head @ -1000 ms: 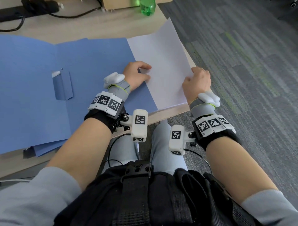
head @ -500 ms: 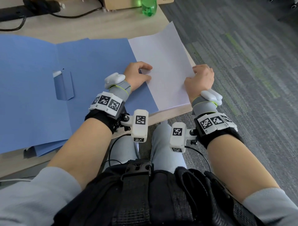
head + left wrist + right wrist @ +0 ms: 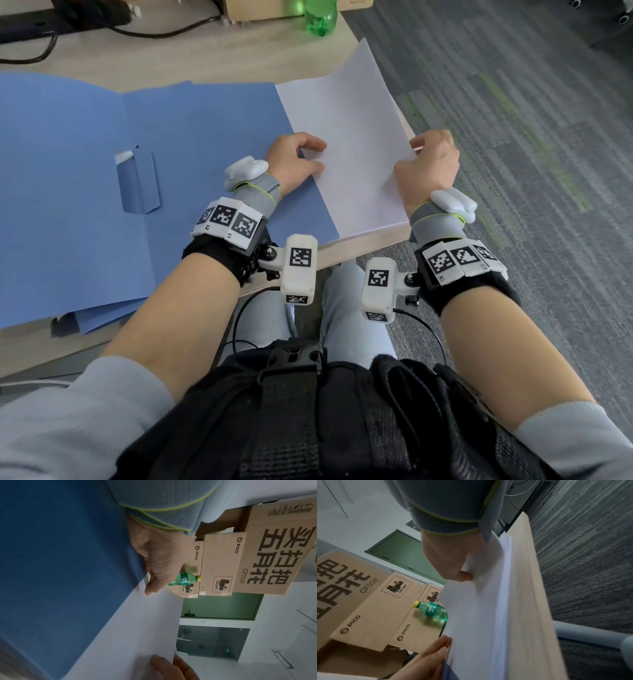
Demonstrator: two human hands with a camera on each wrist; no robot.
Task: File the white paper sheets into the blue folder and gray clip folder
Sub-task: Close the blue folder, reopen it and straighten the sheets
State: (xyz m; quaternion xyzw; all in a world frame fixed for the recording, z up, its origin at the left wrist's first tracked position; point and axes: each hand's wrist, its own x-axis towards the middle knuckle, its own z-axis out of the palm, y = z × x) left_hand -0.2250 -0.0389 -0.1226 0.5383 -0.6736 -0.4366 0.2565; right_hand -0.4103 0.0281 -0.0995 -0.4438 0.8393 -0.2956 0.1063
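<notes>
Wooden desk (image 3: 212, 58), blue folder (image 3: 68, 192), paper stack (image 3: 352, 147), bottle (image 3: 317, 17)

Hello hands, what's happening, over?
Left hand presses white paper sheet's left edge. Right hand pinches its right edge, lifting. Open blue card folder alongside. Nothing blocking.

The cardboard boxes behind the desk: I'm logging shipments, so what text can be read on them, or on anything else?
"PICO": on two smaller cardboard boxes.
"UN 3481": battery hazard label on those boxes.
"CF508": on the large cardboard box, beside big Chinese characters I cannot read with confidence.
Green bottle: label too small to read.
Wrist markers: square codes only.
</notes>
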